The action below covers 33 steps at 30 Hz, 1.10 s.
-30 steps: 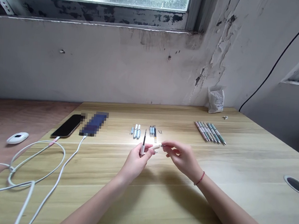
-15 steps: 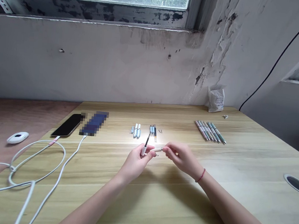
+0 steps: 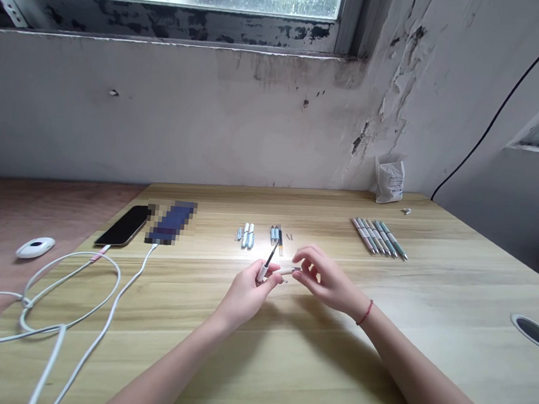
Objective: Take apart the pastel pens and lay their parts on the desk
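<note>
Whole pens [image 3: 378, 238], seemingly done, lay near the tabletop's [image 3: 243, 377] far right corner; blue-and-white barrels [image 3: 248, 235] and refills [image 3: 281, 241] lay loose, mid-far edge. Nearer, the left hand's [image 3: 251, 291] fingers clamped two pale pen parts [image 3: 286, 271], still separate; the right hand's [image 3: 326, 280] grip was unclear.

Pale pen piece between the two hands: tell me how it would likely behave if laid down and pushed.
The pale pen piece looks slim and rounded, so it may well roll. It is probably light, being small beside the left hand. Its straight outline suggests stiffness.
</note>
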{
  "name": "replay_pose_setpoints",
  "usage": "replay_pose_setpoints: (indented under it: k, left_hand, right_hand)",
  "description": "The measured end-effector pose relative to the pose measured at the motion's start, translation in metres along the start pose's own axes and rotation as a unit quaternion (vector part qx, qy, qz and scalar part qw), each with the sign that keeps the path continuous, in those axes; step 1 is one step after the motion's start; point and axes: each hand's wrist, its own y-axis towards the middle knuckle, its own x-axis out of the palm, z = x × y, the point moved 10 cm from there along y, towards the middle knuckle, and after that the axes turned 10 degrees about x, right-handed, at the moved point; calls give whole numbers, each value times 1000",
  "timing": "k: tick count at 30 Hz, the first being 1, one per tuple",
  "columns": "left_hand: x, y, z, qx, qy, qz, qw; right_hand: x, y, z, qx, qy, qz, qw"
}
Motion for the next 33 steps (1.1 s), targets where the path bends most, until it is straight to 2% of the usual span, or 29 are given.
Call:
replay_pose_setpoints:
  k: [3,15,19,21,24,27,30,33]
  left_hand:
    - [0,-1,0,-1,3,3,1000]
    - [-2,-4,8,14,40,21,999]
    - [-13,-3,6,15,75,77,994]
    - [-18,-4,6,17,106,106,989]
    - [-16,-4,6,16,136,104,985]
    - [-15,-5,8,13,140,106,984]
    - [-19,-4,10,8,133,111,985]
    - [-34,0,11,4,127,124,984]
  right_hand:
    - [2,1,1,-2,-33,-3,999]
    - [6,-1,-2,-8,-22,-14,1000]
    - [6,2,16,88,82,20,992]
    - [17,2,22,127,168,3,978]
    - [38,1,22,152,257,-44,953]
    - [45,-1,23,169,301,-50,937]
    - [39,1,32,185,286,-35,939]
    - [10,9,55,198,158,59,966]
